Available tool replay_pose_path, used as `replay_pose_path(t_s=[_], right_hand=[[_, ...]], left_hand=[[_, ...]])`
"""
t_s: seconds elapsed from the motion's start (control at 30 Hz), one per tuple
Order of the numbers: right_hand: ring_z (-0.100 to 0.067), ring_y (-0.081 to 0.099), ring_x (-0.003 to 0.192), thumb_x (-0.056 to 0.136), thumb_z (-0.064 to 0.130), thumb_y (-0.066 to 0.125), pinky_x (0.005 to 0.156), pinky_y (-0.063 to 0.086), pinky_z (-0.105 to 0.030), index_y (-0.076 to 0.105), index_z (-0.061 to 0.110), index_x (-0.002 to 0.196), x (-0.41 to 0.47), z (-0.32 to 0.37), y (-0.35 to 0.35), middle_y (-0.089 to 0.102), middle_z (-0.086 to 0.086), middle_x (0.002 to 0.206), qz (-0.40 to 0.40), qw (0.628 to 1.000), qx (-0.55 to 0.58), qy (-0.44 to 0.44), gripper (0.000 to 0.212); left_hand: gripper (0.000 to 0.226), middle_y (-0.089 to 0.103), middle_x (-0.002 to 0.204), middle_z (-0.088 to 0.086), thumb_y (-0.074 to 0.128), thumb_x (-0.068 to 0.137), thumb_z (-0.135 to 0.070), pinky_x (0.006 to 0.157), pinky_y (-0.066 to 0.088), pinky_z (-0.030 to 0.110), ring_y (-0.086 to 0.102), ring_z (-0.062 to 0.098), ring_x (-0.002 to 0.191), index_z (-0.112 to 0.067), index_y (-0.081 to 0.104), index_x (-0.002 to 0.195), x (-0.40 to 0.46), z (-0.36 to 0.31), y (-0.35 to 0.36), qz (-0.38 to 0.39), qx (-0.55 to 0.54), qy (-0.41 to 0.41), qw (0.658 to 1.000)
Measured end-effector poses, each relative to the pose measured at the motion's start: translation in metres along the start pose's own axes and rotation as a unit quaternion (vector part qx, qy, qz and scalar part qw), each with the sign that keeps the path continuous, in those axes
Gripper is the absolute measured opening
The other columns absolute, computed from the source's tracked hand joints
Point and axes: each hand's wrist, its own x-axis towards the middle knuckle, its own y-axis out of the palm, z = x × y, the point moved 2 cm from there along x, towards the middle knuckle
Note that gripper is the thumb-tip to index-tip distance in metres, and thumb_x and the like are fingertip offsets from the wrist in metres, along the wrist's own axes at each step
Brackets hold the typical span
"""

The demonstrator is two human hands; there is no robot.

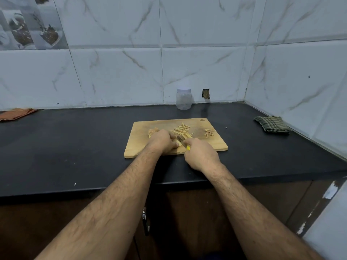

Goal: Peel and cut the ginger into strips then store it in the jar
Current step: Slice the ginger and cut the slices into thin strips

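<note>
my right hand (201, 153), nearest me, is clamped on the yellow-handled knife (183, 143), blade angled up-left toward my left hand (163, 141). my left fingers curl down, pinning a pale ginger piece on the wooden cutting board (139, 147). cut ginger strips (183, 131) lie just beyond the blade; the clear plastic lidded jar (183, 98) stands well beyond.

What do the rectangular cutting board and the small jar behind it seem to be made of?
The rectangular cutting board looks like pale, matte wood, judging by its tan, faintly grained surface. The small clear jar is see-through, probably plastic, though glass is possible; its white lid looks like plastic.
</note>
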Motion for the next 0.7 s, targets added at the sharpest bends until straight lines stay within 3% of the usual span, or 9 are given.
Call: replay_pose_path(t_s=[0.13, 0.33, 0.7], right_hand=[[-0.023, 0.059, 0.112, 0.094, 0.012, 0.051, 0.081, 0.049, -0.033, 0.051, 0.034, 0.142, -0.0016, 0.0002, -0.0018, 0.064, 0.000, 0.128, -0.019, 1.000, -0.006, -0.003, 0.053], [-0.020, 0.057, 0.116, 0.094, 0.016, 0.051, 0.082, 0.049, -0.033, 0.052, 0.039, 0.141, -0.0021, 0.0010, -0.0048, 0.061, 0.004, 0.133, -0.026, 1.000, -0.013, -0.010, 0.052], [-0.019, 0.059, 0.112, 0.096, 0.022, 0.052, 0.080, 0.051, -0.033, 0.053, 0.041, 0.140, -0.0038, 0.0011, -0.0055, 0.062, 0.003, 0.131, -0.020, 0.999, -0.026, -0.010, 0.048]], left_hand=[[0.043, 0.067, 0.126, -0.001, 0.072, 0.088, -0.038, 0.101, 0.046, 0.030, 0.059, 0.020, 0.119, -0.026, 0.066, 0.128, 0.0027, -0.0006, -0.0015, 0.015, 0.008, 0.008, 1.000], [0.023, 0.072, 0.108, 0.000, 0.073, 0.088, -0.037, 0.086, 0.049, 0.030, 0.063, 0.020, 0.104, -0.022, 0.074, 0.104, 0.0057, -0.0018, 0.0002, 0.016, 0.038, 0.028, 0.999], [0.031, 0.068, 0.116, 0.003, 0.064, 0.094, -0.040, 0.080, 0.040, 0.026, 0.059, 0.023, 0.112, -0.017, 0.071, 0.114, 0.0031, -0.0066, -0.0065, 0.049, 0.096, 0.058, 0.992]])
